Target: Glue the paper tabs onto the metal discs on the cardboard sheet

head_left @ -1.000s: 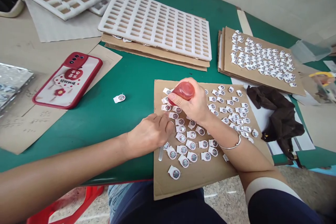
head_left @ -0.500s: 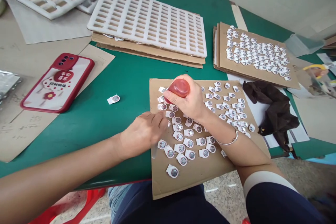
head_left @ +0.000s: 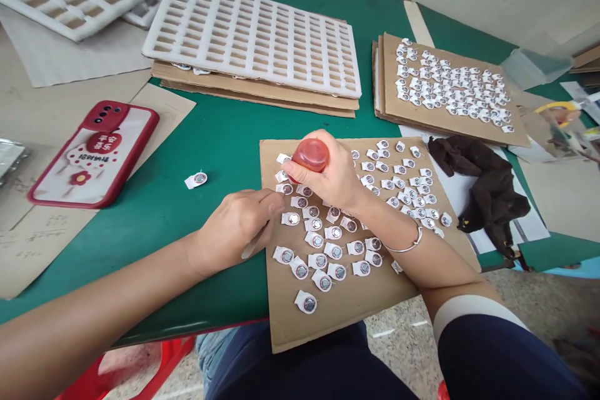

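In the head view, the left hand [head_left: 237, 225], near the middle of the frame, is closed in a loose fist around a slim tool [head_left: 249, 250], whose flat end pokes out below the fingers; the fingertips are hidden, so it cannot be told whether they pinch anything else. This hand sits at the left edge of a cardboard sheet [head_left: 293, 328] in the lower centre. Just right of it and higher, the right hand [head_left: 340, 175] grips a rounded red bulb [head_left: 311, 155], its thumb pressed along the near side, above the sheet's upper left part. The lower end of the bulb is covered by the hand. White tabs with round silver discs [head_left: 290, 219] lie scattered over the sheet, and one lone tab [head_left: 195, 180] lies left of it on the green table [head_left: 225, 131]. A phone in a red-rimmed case [head_left: 96, 153] rests at the left on brown paper [head_left: 51, 244]. A white grid tray [head_left: 248, 75] lies on cardboard in the upper centre; a cardboard stack [head_left: 459, 125], its top covered with more tabs, is at the upper right, with crumpled dark cloth [head_left: 494, 184] below it.
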A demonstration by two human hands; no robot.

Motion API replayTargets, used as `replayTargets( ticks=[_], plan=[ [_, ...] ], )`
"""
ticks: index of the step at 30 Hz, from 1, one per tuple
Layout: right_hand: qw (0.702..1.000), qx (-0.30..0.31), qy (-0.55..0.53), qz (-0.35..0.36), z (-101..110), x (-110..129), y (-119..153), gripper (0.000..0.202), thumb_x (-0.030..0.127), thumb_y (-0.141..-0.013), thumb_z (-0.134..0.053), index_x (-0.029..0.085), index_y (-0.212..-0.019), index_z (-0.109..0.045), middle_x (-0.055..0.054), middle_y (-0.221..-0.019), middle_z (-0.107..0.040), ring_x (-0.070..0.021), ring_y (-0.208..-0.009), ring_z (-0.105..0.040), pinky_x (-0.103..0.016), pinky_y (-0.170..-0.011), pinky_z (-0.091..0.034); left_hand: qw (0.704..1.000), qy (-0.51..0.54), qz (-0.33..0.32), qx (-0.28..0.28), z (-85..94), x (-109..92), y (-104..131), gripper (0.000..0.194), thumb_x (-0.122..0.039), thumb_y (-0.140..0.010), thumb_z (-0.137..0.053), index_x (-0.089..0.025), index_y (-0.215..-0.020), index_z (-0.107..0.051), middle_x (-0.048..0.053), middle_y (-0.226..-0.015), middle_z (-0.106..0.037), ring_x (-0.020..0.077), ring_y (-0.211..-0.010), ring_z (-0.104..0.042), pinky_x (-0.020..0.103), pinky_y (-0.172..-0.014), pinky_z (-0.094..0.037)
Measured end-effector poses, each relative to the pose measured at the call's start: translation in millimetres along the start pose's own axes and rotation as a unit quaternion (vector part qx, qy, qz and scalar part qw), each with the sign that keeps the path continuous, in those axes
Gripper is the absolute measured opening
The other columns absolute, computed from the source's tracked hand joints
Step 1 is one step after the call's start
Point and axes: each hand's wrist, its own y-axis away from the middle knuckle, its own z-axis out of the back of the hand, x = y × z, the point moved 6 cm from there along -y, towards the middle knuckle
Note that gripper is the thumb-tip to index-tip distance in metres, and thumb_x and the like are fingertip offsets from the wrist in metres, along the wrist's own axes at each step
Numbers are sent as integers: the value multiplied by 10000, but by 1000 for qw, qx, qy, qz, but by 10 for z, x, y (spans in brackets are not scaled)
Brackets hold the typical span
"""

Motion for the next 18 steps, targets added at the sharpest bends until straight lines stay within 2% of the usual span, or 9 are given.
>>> replayTargets(
  ticks=[3, 7, 14, 18],
  plan=[
    [1000, 9, -4, 4, -5, 8, 1, 392, 513, -784, -667, 190, -905, -481, 19, -782, -562, -117, -663, -517, -265, -612, -441, 998, 45, 34, 15, -34, 72, 10, 123, -149, -873, -411, -161, -873, -534, 47, -778, -620, 155, -684, -589, 260, -623, -448],
    [1000, 17, -10, 5, -6, 16, -1, 387, 508, -793, -659, 186, -906, -478, 14, -798, -561, -118, -674, -520, -271, -628, -441, 996, 82, 45, 15, -41, 105, 13, 98, -167, -877, -434, -167, -878, -531, 46, -803, -624, 159, -713, -592, 264, -630, -427],
    [1000, 21, 11, 7, -23, 46, 1, 405, 530, -772, -666, 188, -882, -480, 18, -765, -551, -119, -651, -511, -275, -601, -428, 992, 105, 69, 3, -8, 152, -16, 108, -173, -874, -454, -172, -842, -558, 9, -737, -603, 125, -636, -555, 245, -577, -388],
    [1000, 2, 7, 9, 58, 136, -72, 406, 532, -749, -683, 187, -865, -504, 19, -769, -568, -120, -656, -534, -271, -609, -464, 988, 126, 87, -9, 24, 190, -39, 107, -183, -859, -483, -172, -841, -589, 4, -736, -626, 117, -617, -560, 231, -556, -388]
  ],
)
